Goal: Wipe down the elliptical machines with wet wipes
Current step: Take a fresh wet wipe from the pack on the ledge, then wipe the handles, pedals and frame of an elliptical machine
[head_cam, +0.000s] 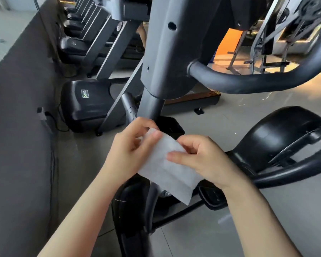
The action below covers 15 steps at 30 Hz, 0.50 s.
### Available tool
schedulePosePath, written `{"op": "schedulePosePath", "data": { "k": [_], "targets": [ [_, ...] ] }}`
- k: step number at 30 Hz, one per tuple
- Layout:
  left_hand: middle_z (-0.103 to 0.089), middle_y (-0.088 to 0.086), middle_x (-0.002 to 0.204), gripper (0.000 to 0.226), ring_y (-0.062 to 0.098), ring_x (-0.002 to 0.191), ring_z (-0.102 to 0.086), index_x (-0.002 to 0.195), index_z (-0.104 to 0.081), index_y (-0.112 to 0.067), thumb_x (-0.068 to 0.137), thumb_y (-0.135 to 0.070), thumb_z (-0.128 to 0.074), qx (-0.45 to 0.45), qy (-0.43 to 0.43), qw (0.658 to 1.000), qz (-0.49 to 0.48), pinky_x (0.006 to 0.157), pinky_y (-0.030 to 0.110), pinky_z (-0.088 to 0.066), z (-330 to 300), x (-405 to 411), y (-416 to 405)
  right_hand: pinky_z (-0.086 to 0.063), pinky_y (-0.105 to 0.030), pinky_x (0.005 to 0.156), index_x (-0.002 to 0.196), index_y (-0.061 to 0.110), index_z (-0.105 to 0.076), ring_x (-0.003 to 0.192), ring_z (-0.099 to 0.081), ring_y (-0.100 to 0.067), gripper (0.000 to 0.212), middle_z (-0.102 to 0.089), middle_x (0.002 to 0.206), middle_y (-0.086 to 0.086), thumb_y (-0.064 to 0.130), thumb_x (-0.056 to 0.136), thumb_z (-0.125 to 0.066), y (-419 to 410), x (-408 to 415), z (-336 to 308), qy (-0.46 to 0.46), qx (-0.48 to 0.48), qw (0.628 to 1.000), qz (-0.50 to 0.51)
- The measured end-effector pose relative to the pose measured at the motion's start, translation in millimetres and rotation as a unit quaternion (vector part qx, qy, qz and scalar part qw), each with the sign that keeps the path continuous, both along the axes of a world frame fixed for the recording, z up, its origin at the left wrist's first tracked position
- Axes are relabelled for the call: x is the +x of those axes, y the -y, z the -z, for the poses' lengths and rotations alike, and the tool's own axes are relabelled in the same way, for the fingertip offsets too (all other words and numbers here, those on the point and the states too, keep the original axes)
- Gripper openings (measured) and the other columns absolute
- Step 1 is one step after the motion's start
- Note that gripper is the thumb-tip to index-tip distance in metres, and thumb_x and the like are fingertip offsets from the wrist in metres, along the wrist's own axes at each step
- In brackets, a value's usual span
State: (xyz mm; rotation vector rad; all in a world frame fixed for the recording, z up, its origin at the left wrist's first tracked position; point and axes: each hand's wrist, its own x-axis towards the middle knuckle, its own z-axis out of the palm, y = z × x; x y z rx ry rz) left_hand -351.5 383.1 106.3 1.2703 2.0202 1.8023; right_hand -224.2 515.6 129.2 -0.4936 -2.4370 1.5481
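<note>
Wet wipe (170, 167) is hanging in the air between the two hands, in front of the person and above the lower frame of the elliptical machine (161, 52), and it is not touching the machine yet. The left hand (132, 151) is pinching the upper corner of the wipe between its thumb and curled fingers, so this grip is closed on the wipe. The right hand (202, 160) is also gripping it, with the thumb lying across the front of the sheet and the other fingers curled behind its right edge. I am judging that the person is unfolding or spreading the wipe before the wiping begins. Several things could be going wrong from here. If both hands are pulling apart too strongly, the thin wet sheet could be tearing in the middle. If one pinch is getting loose, the free lower corner could be dragging the sheet down and it could be falling on the floor (248, 117) and picking up dirt. If the wipe is staying folded, only a small part of it would be cleaning the grey column and the black handlebar (248, 84). The wipe is looking white, thin and soft, with a fine pressed texture, partly folded near the top, and its lower corner is hanging loose.
</note>
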Motion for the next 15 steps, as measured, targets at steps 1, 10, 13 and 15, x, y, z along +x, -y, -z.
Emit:
{"op": "schedulePosePath", "data": {
  "k": [1, 10, 13, 15],
  "targets": [
    [-0.059, -0.008, 0.069, 0.027, 0.003, 0.059, -0.049, 0.092, -0.062, -0.025, 0.084, -0.051, -0.059, 0.016, 0.115, 0.993, 0.021, 0.055, 0.013, -0.039, 1, -2, -2, -0.03, -0.026, 0.054, 0.06, 0.012, -0.053, 0.06, -0.04, -0.013, 0.033, -0.045, 0.062, 0.001, 0.034, 0.074, -0.074, -1, -2, -2, -0.01, -0.016, 0.999, 0.03],
    [-0.073, 0.011, 0.094, 0.057, 0.02, 0.081, -0.072, 0.123, -0.063, -0.011, 0.069, -0.008, -0.082, 0.09, 0.533, 0.822, 0.18, 0.065, 0.025, -0.057, 19, -11, -16, -0.027, -0.031, 0.055, 0.078, -0.01, -0.052, 0.059, -0.036, -0.017, 0.051, -0.041, 0.063, -0.006, 0.039, 0.083, -0.065, -2, -37, -8, -0.043, 0.015, 0.981, 0.189],
    [-0.071, 0.011, 0.083, 0.068, 0.022, 0.076, -0.068, 0.124, -0.059, -0.031, 0.064, -0.005, -0.08, 0.066, 0.478, 0.867, 0.128, 0.062, 0.028, -0.057, 14, -35, -14, -0.027, -0.032, 0.055, 0.083, -0.012, -0.052, 0.061, -0.036, -0.017, 0.06, -0.041, 0.065, -0.007, 0.047, 0.081, -0.062, 6, -51, -3, -0.058, 0.027, 0.973, 0.222],
    [-0.069, 0.016, 0.084, 0.068, 0.025, 0.077, -0.067, 0.123, -0.057, -0.037, 0.064, -0.009, -0.076, 0.06, 0.459, 0.877, 0.132, 0.068, 0.035, -0.057, 12, -52, -12, -0.03, -0.031, 0.058, 0.083, -0.008, -0.055, 0.064, -0.039, -0.017, 0.059, -0.043, 0.068, -0.007, 0.05, 0.079, -0.061, 13, -58, -1, -0.076, 0.015, 0.966, 0.247]
  ]
}}
